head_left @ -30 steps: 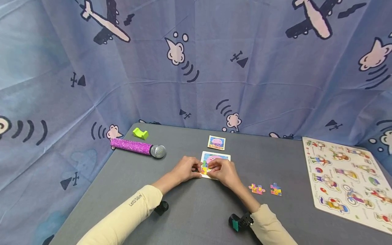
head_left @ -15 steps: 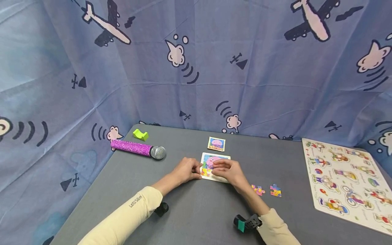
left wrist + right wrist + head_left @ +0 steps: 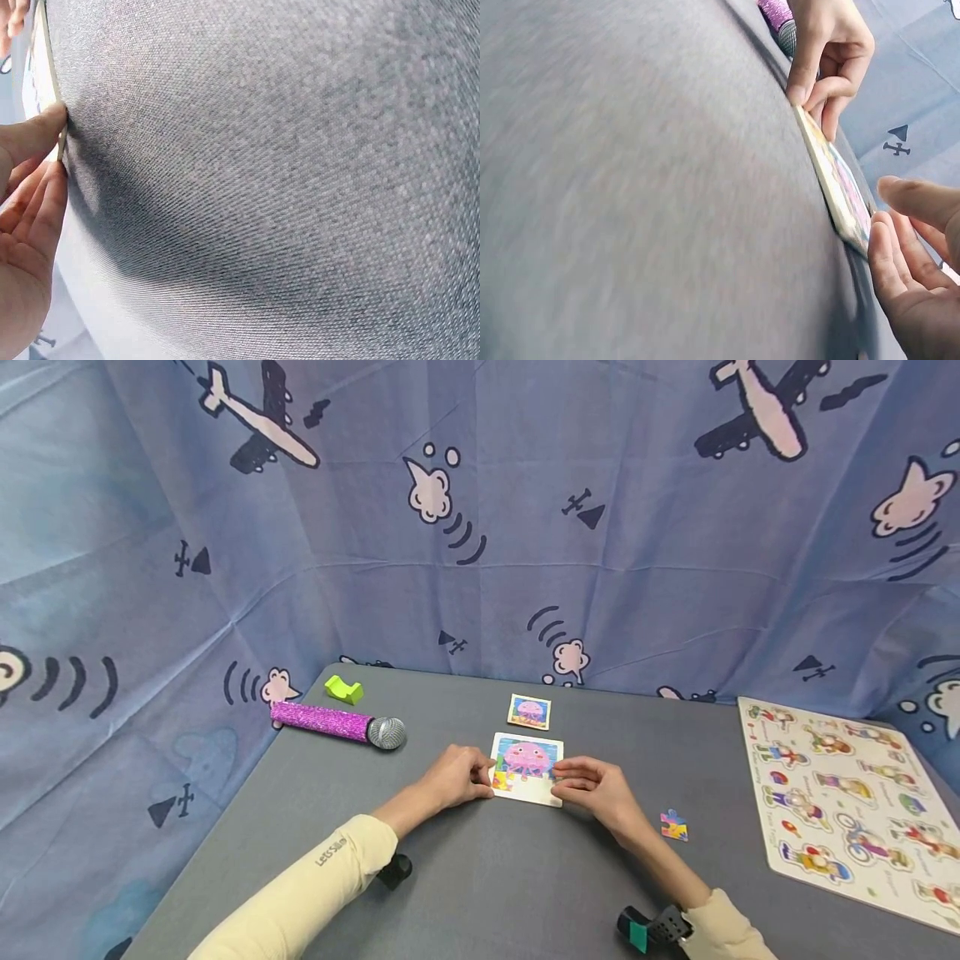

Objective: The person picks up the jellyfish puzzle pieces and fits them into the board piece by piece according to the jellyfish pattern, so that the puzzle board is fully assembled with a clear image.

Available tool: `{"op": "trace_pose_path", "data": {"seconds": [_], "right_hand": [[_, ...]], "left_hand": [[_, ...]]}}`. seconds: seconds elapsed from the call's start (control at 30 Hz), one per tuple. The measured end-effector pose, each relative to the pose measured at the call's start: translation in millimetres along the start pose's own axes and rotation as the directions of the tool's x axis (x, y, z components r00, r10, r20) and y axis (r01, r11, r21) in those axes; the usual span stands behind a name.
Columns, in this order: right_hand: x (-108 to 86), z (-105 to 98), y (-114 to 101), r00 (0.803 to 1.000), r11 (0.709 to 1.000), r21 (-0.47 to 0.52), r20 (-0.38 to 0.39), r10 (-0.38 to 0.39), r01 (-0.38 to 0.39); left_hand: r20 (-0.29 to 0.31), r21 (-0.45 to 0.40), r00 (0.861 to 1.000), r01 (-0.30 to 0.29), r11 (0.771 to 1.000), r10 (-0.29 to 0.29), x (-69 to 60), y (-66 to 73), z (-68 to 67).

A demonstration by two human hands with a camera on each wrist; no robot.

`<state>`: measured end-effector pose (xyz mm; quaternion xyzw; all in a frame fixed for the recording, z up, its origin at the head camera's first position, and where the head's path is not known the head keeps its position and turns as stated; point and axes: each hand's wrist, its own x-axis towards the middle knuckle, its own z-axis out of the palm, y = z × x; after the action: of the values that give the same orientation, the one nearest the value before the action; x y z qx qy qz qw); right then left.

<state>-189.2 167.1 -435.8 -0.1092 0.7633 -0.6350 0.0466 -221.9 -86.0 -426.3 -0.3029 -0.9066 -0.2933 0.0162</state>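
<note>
A small white-framed jigsaw puzzle [image 3: 527,757] with a pink sea creature lies in the middle of the grey table. Its upper part and lower left corner show picture, while the lower right is bare white. My left hand [image 3: 459,776] pinches the puzzle's left edge between thumb and fingers. At the right edge is my right hand [image 3: 596,789], its thumb and fingers apart with nothing seen between them in the right wrist view. One loose jigsaw piece [image 3: 673,825] lies right of my right forearm. The other loose piece is out of sight, where that hand and forearm now lie.
Behind the puzzle lies a small picture card [image 3: 529,712] with a similar creature. A glittery magenta microphone [image 3: 337,723] and a lime-green block [image 3: 344,689] sit at the back left. A large board of figures [image 3: 847,802] lies on the right, before a blue printed curtain [image 3: 510,527].
My right hand has drawn back rightward from over the puzzle, uncovering its pink creature and blank lower right. One of two loose pieces has gone from view. My left hand stays put.
</note>
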Motion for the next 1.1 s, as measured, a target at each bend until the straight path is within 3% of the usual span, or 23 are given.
{"op": "trace_pose_path", "data": {"seconds": [0.4, 0.87, 1.1], "right_hand": [[-29.8, -27, 3, 0.999, 0.999, -0.046, -0.020, -0.028, 0.027], [-54.4, -55, 10, 0.993, 0.993, -0.026, -0.031, -0.117, 0.116], [-67.0, -66, 13, 0.995, 0.997, -0.022, -0.068, -0.079, 0.077]], "left_hand": [[0.010, -0.040, 0.999, 0.049, 0.998, -0.049, 1.5, 1.1, 0.9], [0.012, -0.017, 1.000, 0.029, 0.999, -0.029, 2.5, -2.2, 2.4], [0.009, -0.013, 0.999, 0.031, 0.999, -0.031, 3.3, -1.9, 2.6]]}}
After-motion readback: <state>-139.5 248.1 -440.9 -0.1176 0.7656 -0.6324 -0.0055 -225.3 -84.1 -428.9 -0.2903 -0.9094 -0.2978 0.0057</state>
